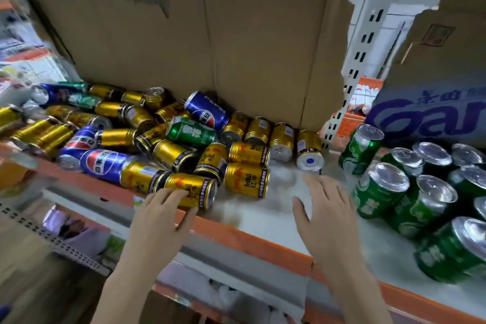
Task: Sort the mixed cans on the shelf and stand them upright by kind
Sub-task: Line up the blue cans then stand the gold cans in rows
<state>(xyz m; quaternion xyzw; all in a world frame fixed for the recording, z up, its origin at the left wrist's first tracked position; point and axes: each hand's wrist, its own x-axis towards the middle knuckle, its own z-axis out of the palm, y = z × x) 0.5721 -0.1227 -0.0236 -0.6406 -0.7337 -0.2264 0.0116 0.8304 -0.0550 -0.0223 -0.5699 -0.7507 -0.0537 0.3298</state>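
A heap of lying cans covers the left and middle of the shelf [257, 216]: many gold cans [247, 179], blue cola cans [105, 163] and a green can [190, 133]. Several green cans [378, 189] stand upright at the right. My left hand [163, 213] lies on a gold can [200, 192] at the shelf's front edge, fingers over its side and thumb just under it. My right hand [326, 208] hovers open above the bare patch of shelf, fingers spread, holding nothing.
A torn cardboard sheet [210, 47] stands behind the cans. A blue-printed carton [431, 116] sits behind the green cans at the right. The shelf has an orange front edge [249, 239]; lower shelves with goods lie below.
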